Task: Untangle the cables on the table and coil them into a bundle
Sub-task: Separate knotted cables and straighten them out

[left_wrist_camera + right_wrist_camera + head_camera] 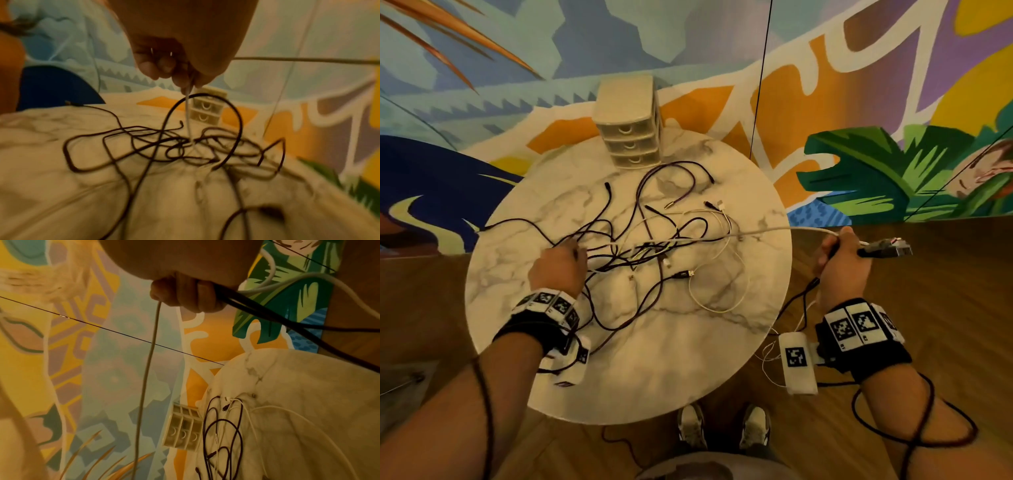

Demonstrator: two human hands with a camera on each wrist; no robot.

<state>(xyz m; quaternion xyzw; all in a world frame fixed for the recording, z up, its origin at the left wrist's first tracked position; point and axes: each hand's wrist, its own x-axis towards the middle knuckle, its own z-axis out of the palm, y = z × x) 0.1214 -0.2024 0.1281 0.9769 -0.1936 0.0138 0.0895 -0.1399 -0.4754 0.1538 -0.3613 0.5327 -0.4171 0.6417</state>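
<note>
1. Wooden plank flooring [928, 308] lies under a round, white marble-patterned worktop [654, 370], and a brightly painted mural wall [859, 102] rises behind it.
2. Nearest the camera, a pair of pale sneakers [722, 430] stands on the floor just below the worktop's near edge.
3. Both wrists wear black bands with square printed markers, and dark leads trail from them along the forearms.
4. Off the worktop's right edge, the right hand [840, 263] is held over the floor, its fingers [185, 293] curled round a long off-white cable [774, 230] together with a handful of dark cable ends and plugs [887, 248] that stick out to the right.
5. That off-white cable runs taut from the fist leftward across the worktop into the heap.
6. Over the worktop's left half, the left hand [558, 267] pinches a thin white cable [188, 113] between fingertips [162, 66] and thumb, lifting it out of the pile.
7. A tangle of dark maroon and white cables [647, 246] sprawls across the middle of the worktop, strands crossing over one another, several loose plugs lying among them.
8. At the far edge, beyond the tangle, a small cream plastic three-drawer organiser [630, 126] stands upright, drawers facing the camera.
</note>
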